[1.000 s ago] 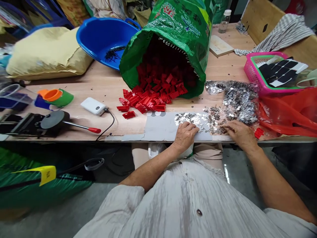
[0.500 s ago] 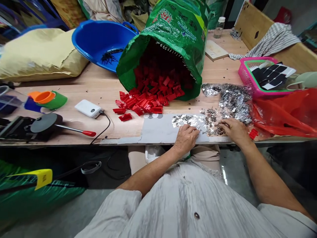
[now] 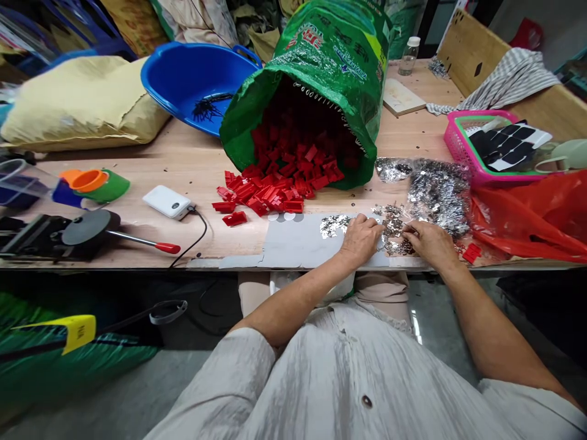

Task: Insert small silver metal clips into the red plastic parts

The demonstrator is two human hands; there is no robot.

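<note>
Looking at a left hand down by the right end of a grey sheet, fingers bent and bunched close together, likely to corral the small flat metal pieces right there. Can't tell about anything caught underneath, thanks to the knuckles. Over on the right hand, fingertips drawn nearly together, probably to suit such tiny flat bits. Too small to say for sure about one actually in the pinch.

Spotted the metal pieces in two spreads: a bright patch on the sheet, just left of the left fingers, and a darker scatter between both sets of fingers, reachable from either side. Just beyond the right fingers on the tabletop, a clear plastic bag full of more silvery bits, presumably parked there for short reaches.

Beyond the left fingers, got a green printed sack tipped on its side, spilling red plastic parts toward the person. Probably easier than digging down into an upright one. Also a lone red part just right of the right hand, well apart from the heap. Well left of the left fingers, a lever press, handle pointing inward, maybe for easy grabbing.
</note>
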